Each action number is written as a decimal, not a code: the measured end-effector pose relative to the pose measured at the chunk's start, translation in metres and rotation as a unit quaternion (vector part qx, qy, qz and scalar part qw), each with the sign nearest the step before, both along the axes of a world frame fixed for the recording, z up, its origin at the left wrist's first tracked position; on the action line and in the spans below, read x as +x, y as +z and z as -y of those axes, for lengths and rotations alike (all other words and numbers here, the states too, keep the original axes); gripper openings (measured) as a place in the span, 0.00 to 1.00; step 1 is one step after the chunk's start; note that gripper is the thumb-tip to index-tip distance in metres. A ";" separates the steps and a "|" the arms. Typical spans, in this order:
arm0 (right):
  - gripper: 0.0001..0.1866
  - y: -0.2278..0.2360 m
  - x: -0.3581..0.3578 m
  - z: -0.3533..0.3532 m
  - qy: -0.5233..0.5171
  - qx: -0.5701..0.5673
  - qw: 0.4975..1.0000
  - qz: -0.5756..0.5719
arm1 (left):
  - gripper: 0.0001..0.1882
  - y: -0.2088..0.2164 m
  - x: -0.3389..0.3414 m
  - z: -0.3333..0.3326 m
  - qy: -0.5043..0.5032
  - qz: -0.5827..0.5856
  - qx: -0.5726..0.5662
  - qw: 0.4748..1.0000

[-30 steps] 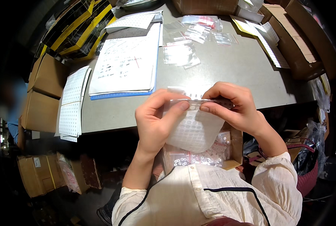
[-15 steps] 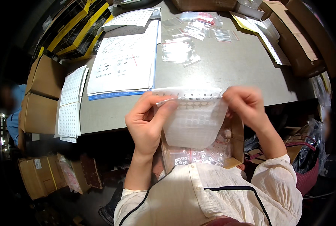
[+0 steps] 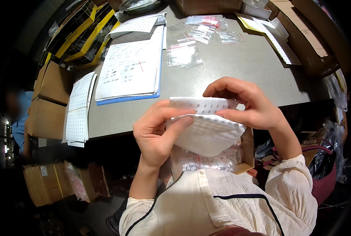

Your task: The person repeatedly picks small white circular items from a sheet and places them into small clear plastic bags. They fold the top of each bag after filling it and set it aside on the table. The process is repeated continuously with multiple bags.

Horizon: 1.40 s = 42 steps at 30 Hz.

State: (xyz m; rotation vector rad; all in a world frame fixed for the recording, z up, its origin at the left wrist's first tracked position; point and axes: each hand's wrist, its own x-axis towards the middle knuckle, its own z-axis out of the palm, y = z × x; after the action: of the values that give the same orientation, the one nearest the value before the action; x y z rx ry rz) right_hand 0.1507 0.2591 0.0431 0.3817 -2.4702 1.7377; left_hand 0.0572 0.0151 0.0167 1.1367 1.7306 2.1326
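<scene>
A white sheet of round numbered stickers (image 3: 209, 135) is bent over between my hands, above my lap. My left hand (image 3: 155, 129) pinches its left side, thumb in front and fingers behind. On the right, the thumb of my right hand (image 3: 252, 104) presses the folded upper part while the other fingers arch over its top edge. Beneath the sheet sits an open cardboard box (image 3: 247, 153), holding clear bags of small white rings (image 3: 191, 166). The sheet hides part of the box.
On the grey table (image 3: 238, 70) lie clear zip bags (image 3: 185, 53), a blue clipboard with papers (image 3: 128, 67) and a banded stack of sticker sheets (image 3: 79, 110). Cartons (image 3: 51, 100) stand left, and a large cardboard box (image 3: 301, 35) stands right. A person in blue (image 3: 22, 114) is at far left.
My right hand has moved left from the sheet's right corner onto its upper part. The sheet now bends, with its top strip standing up behind the fold. My left hand keeps its pinch.
</scene>
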 end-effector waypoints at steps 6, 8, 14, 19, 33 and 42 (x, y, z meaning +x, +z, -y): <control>0.23 -0.004 0.010 0.003 -0.037 -0.021 0.999 -0.011 | 0.11 0.014 0.006 -0.003 -0.001 -0.030 -0.018 0.999; 0.25 0.000 0.013 0.002 -0.023 -0.029 0.999 0.000 | 0.11 0.015 0.006 -0.002 -0.003 -0.034 -0.030 0.999; 0.27 0.005 0.017 0.000 -0.016 -0.022 1.000 -0.016 | 0.10 0.014 0.006 0.000 0.042 -0.054 -0.043 0.997; 0.25 -0.007 0.015 -0.005 -0.018 -0.020 0.999 -0.021 | 0.10 0.009 0.006 -0.001 0.072 -0.061 -0.046 0.994; 0.22 -0.007 -0.001 -0.005 -0.070 -0.017 0.997 0.026 | 0.12 0.006 -0.011 -0.001 0.016 0.026 -0.108 0.994; 0.13 0.011 -0.030 -0.006 -0.045 0.257 0.960 -0.101 | 0.13 -0.001 -0.033 -0.003 0.040 -0.124 -0.145 0.981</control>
State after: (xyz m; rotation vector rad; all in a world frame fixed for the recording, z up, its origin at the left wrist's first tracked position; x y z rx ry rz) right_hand 0.1204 0.2654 0.0538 0.4494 -2.7017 0.9474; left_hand 0.0238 0.0180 0.0155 1.3098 2.1435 1.7594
